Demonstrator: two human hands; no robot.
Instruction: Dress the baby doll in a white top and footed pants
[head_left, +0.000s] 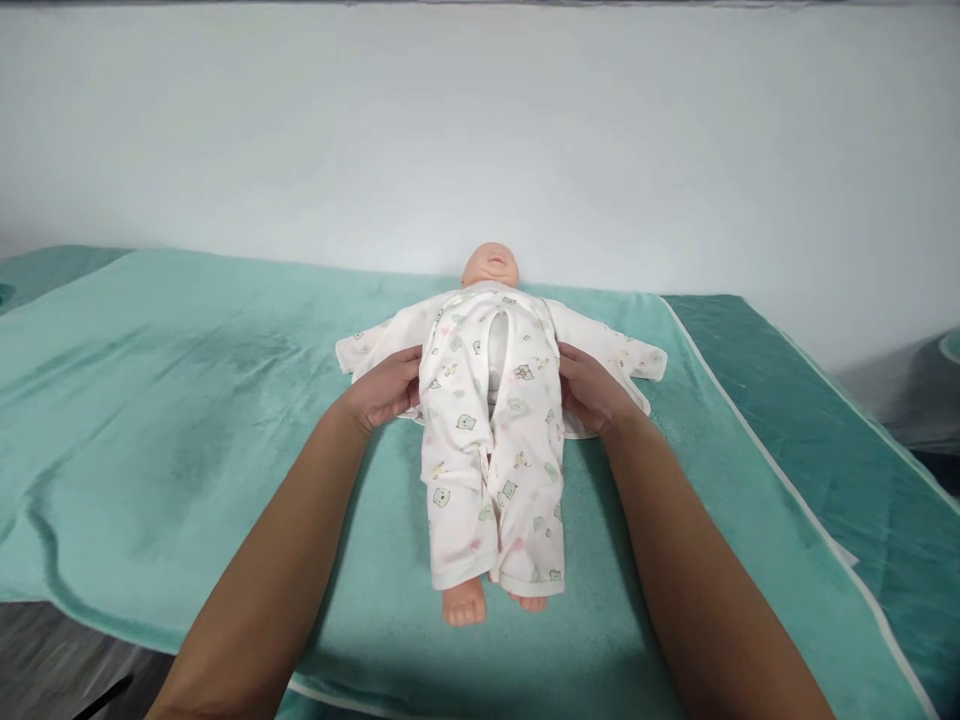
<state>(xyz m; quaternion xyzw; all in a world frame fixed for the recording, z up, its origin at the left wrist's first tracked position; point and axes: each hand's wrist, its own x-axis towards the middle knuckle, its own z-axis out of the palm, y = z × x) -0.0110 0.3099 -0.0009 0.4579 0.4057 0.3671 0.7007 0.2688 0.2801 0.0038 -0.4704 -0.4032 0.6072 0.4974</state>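
A baby doll (492, 266) lies on its back with its head toward the wall and its feet toward me. It wears a white printed shirt (606, 342) with the sleeves spread, and white open-crotch baby trousers (461, 430) with green and pink animal prints. At the left side of the trousers, my left hand (388, 388) is closed on the cloth near the doll's hip. My right hand (592, 388) grips the opposite side at about the same height. The fingertips of both hands are hidden by the trousers. The doll's feet (465, 603) stick out below the cuffs.
A light green blanket (187, 430) with a pale edging lies under the doll. To the right, a darker green cover (847, 450) shows beneath it. A white wall (480, 130) rises behind the doll's head. Grey flooring (60, 660) appears at the lower left.
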